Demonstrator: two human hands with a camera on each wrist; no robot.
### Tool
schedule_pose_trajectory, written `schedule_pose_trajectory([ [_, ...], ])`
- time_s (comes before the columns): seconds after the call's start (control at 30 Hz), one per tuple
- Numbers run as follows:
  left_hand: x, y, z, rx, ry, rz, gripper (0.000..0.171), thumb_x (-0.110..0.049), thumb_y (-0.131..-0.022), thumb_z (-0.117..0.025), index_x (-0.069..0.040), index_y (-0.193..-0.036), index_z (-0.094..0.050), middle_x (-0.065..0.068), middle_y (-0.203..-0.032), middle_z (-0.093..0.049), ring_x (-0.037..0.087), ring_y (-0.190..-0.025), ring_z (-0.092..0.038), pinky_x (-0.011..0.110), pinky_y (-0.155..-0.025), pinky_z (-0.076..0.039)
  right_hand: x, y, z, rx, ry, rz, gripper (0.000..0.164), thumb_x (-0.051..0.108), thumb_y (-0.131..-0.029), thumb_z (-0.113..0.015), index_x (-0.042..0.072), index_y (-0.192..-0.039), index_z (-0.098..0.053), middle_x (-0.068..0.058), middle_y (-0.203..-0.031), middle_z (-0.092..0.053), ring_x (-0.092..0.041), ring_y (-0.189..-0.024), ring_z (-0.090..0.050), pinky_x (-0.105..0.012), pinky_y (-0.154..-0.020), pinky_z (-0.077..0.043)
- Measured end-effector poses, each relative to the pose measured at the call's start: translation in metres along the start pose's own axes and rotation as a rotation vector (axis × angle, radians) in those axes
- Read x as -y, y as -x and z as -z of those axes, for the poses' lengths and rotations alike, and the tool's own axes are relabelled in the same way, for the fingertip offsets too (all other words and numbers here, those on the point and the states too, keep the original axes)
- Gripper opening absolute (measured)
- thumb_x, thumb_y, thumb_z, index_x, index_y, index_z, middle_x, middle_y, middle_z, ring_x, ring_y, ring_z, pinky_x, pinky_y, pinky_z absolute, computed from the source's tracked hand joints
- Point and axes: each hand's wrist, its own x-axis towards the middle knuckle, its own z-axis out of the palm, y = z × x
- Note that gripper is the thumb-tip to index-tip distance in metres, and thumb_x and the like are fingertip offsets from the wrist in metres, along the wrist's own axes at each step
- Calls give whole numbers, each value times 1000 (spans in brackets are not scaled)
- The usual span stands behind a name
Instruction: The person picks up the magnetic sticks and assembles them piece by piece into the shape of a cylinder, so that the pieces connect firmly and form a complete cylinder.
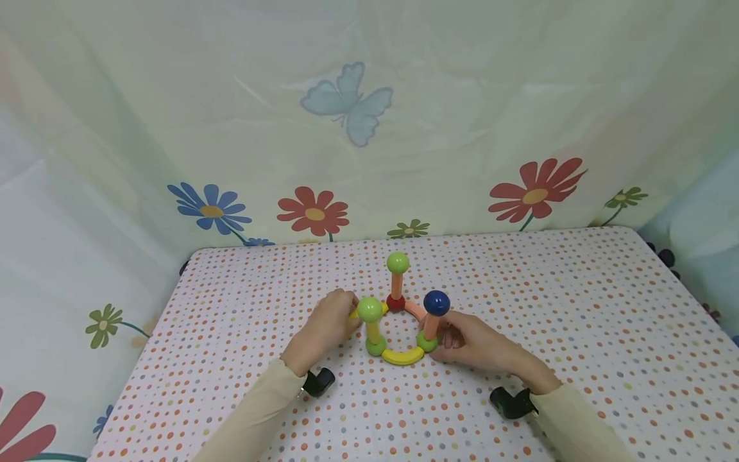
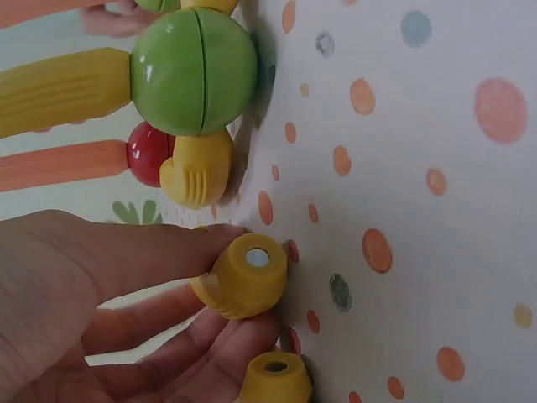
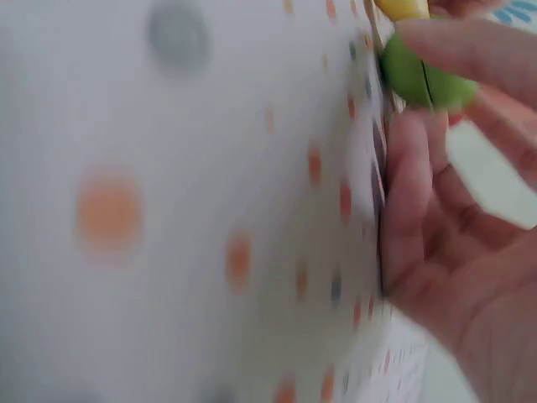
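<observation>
A ring of toy rods and balls stands on the table. My left hand (image 1: 329,324) is at its left side; in the left wrist view, thumb and fingers pinch a yellow curved rod (image 2: 252,281) with a silvery end, and another yellow piece (image 2: 275,382) lies by the fingers. My right hand (image 1: 476,343) grips the green ball (image 1: 427,342) at the ring's right corner, below an orange rod topped by a blue ball (image 1: 436,303). A front yellow curved rod (image 1: 403,357) joins it to the left green ball (image 1: 376,346). At the back is a red ball (image 1: 395,303).
Upright rods carry light green balls, one at the left (image 1: 370,309) and one at the back (image 1: 398,262). The table (image 1: 577,308) has a dotted cover. Behind it hangs a flowered curtain (image 1: 450,128). Each wrist wears a small black camera (image 1: 319,382).
</observation>
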Motion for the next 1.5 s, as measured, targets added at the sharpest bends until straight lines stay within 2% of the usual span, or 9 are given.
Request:
schedule_pose_trajectory([
  [0.17,4,-2,8,17,125,19,20,-7,-94,-76,4,-109,-69,8,-93,-66,16,-75,-59,28,-65,-52,7,0,31,-135,80,53,24,-2,-96,-70,0,-119,-64,-7,-99,-65,-11,-86,-60,-26,-74,-54],
  [0.33,9,-4,22,-32,265,50,24,-11,-94,-77,1,-113,-70,9,-96,-70,18,-81,-66,28,-66,-55,45,-19,66,-296,215,170,19,2,-99,-71,2,-118,-69,-8,-109,-68,-18,-94,-64,-35,-83,-57],
  [0.53,3,-11,34,-93,429,63,31,-19,-93,-81,-4,-118,-71,8,-104,-71,21,-90,-69,31,-70,-59,91,-56,76,-135,317,253,34,10,-95,-78,4,-128,-69,-8,-117,-64,-26,-104,-65,-45,-88,-59],
  [0.67,-8,-15,42,-83,499,33,33,-22,-92,-83,-5,-118,-72,9,-105,-72,20,-89,-70,39,-76,-61,100,-76,69,-3,352,278,30,6,-94,-78,2,-123,-72,-11,-118,-64,-27,-104,-66,-43,-89,-60],
  [0.77,-16,-16,50,-58,525,25,33,-21,-92,-83,-5,-118,-72,9,-104,-71,20,-84,-70,43,-76,-62,101,-82,67,35,359,288,26,3,-93,-78,1,-119,-73,-12,-118,-65,-28,-103,-68,-41,-89,-61],
  [1.13,-29,-19,63,-25,510,-21,34,-26,-91,-84,-7,-118,-74,6,-99,-72,17,-81,-69,31,-70,-58,95,-85,68,2,313,297,27,0,-93,-78,3,-118,-72,-10,-115,-67,-29,-103,-70,-47,-90,-60],
  [1.3,-25,-20,65,53,636,3,32,-26,-98,-76,-5,-122,-73,11,-106,-75,18,-84,-67,43,-84,-59,104,-81,66,-56,400,297,26,4,-94,-78,5,-119,-72,-9,-119,-65,-28,-112,-63,-50,-96,-54],
  [1.43,-20,-23,68,129,735,6,33,-23,-104,-69,0,-127,-71,14,-114,-75,18,-88,-67,47,-92,-57,127,-70,57,-153,509,395,23,6,-92,-80,8,-114,-74,-8,-119,-63,-29,-115,-56,-49,-95,-51],
  [1.5,-16,-25,70,162,771,-4,33,-19,-105,-65,3,-129,-69,14,-116,-74,18,-91,-69,44,-92,-58,143,-65,48,-141,544,431,22,9,-91,-83,9,-111,-75,-7,-117,-63,-25,-108,-57,-43,-89,-53],
])
